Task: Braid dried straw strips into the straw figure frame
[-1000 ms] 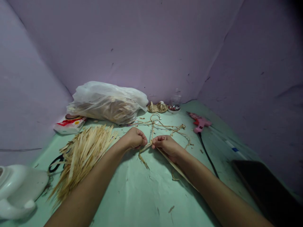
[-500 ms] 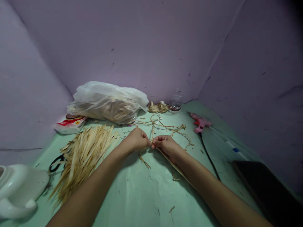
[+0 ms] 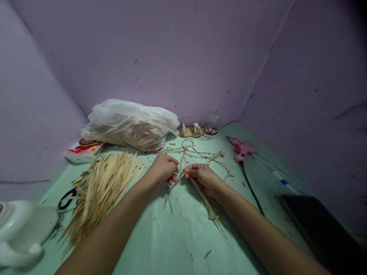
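Observation:
My right hand (image 3: 202, 176) pinches the lower end of a thin braided straw cord (image 3: 185, 156) at the middle of the table. Loose straw strands (image 3: 208, 206) trail from that grip toward me, under the right wrist. My left hand (image 3: 166, 170) is just left of the pinch, its fingers apart and curled loosely, with no strand visible between them. A short strand (image 3: 177, 180) sticks out from the right fingertips, passing below the left fingers. Beyond the hands, the cord runs to a loop and further knotted lengths lying on the tabletop.
A pile of dry straw strips (image 3: 100, 194) lies left, over black-handled scissors (image 3: 67, 199). Behind are a stuffed plastic bag (image 3: 132, 124), a small woven piece (image 3: 190, 131) and a clear container of beads (image 3: 211, 129). A pink glue gun (image 3: 243, 149) and a dark tablet-like slab (image 3: 318, 225) are right.
My left fingers have let go of the cord and moved slightly left. The trailing strands have swung and now spread below my right hand, which keeps its pinch.

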Available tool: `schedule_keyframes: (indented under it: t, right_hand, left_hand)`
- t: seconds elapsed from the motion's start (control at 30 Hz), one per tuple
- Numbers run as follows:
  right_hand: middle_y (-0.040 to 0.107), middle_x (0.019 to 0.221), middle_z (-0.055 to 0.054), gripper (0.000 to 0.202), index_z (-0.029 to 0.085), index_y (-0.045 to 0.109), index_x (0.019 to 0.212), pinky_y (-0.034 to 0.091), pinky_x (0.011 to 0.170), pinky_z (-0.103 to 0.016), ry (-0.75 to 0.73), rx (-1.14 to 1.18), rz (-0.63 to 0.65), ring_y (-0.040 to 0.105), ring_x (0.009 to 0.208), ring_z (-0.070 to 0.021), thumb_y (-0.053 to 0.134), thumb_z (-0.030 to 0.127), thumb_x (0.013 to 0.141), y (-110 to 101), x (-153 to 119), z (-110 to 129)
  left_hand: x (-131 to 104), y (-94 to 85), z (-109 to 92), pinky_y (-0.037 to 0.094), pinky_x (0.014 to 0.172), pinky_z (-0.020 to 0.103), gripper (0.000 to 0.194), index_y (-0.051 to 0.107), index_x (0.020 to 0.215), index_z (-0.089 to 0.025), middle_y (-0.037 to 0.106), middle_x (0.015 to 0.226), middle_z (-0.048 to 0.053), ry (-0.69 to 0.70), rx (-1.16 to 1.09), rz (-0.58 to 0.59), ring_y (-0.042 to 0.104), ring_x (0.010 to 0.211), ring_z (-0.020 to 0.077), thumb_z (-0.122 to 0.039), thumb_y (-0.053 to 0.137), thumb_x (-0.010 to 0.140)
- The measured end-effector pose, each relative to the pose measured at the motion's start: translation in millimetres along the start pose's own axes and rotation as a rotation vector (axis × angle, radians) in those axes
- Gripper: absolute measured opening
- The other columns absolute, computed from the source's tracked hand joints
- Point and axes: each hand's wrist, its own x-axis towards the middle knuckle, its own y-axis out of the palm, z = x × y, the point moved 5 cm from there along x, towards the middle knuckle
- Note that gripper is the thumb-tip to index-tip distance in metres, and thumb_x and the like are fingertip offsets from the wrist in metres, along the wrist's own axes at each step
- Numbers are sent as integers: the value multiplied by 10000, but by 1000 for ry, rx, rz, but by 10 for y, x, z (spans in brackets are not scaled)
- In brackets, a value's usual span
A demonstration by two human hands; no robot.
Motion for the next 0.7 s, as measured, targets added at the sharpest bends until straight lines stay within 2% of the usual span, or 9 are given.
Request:
schedule_keyframes:
  t: [0.1,0.17,0.3,0.43,0.6,0.7]
  right_hand:
    - [424,368,64,65,148,499,553,117,351,-195,9,-2,20,256,306,-32,539,184,589,-6,1,-6]
    - [470,415,51,67,145,507,571,147,360,-191,-2,-35,35,293,327,-35,543,195,597,-17,13,-11]
    - [433,404,59,125,131,523,544,193,396,-188,-151,-226,63,289,364,-35,541,220,630,-50,45,26]
    - [528,505,24,94,127,536,580,291,482,-185,-306,-322,72,408,466,-56,525,200,637,-72,71,42]
    - [559,560,3,83,132,535,611,338,529,-199,-367,-366,57,460,524,-83,500,205,630,-84,42,31]
    - [552,562,2,109,126,556,630,321,493,-196,-367,-427,-12,440,506,-83,492,212,616,-130,17,31]
  left_hand:
    - [21,138,50,337,371,195,208,579,784,-72,548,511,22,-61,-250,256,475,389,93,-89,484,599]
    - [15,197,68,307,347,177,114,578,658,-75,496,462,3,-50,-273,317,444,364,74,-107,484,602]
    - [20,201,89,201,302,171,118,603,619,-83,357,363,-52,-3,-185,280,314,297,45,-150,507,603]
    - [46,198,116,201,310,187,88,569,559,-103,365,338,-44,-1,-116,249,301,285,53,-168,522,593]
    - [76,228,138,144,320,194,57,511,526,-129,336,333,-55,34,-92,167,266,281,51,-168,517,567]
    - [63,258,120,131,335,197,41,493,536,-138,320,331,-62,63,-121,154,244,289,46,-163,510,564]
